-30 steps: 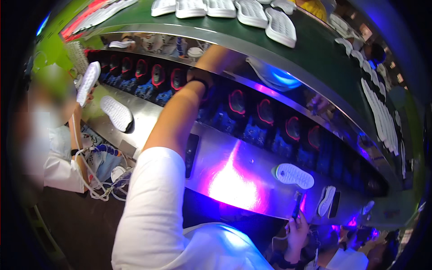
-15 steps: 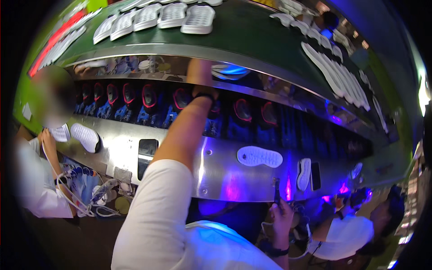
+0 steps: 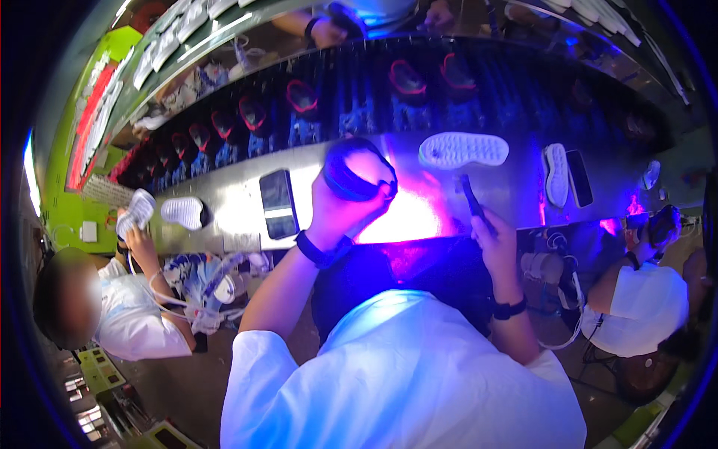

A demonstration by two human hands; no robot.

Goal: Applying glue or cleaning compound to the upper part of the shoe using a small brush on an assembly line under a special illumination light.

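Observation:
In my left hand [image 3: 334, 213] is a dark shoe upper [image 3: 368, 173], tilted over the metal bench, its pale underside lit pink. My fingers are closed around it. A slim dark-handled brush [image 3: 471, 199] points up and away from me in the closed fingers of my right hand [image 3: 496, 241]. Beyond the brush, a white shoe sole [image 3: 464, 150] lies tread side up on the bench. Pink and blue light falls brightly on the metal between my hands.
Along the back of the metal bench [image 3: 239, 213] stands a row of dark shoe uppers with red collars [image 3: 303, 97]. A phone [image 3: 279, 203] lies left; another sole [image 3: 555, 173] and a dark phone [image 3: 579, 178] lie right. Co-workers sit on both sides, the left one holding a sole [image 3: 140, 206].
My left arm, stretched far over the row of shoe uppers before, has drawn back toward me and now holds one upper. My right hand keeps the brush. The view has tilted downward.

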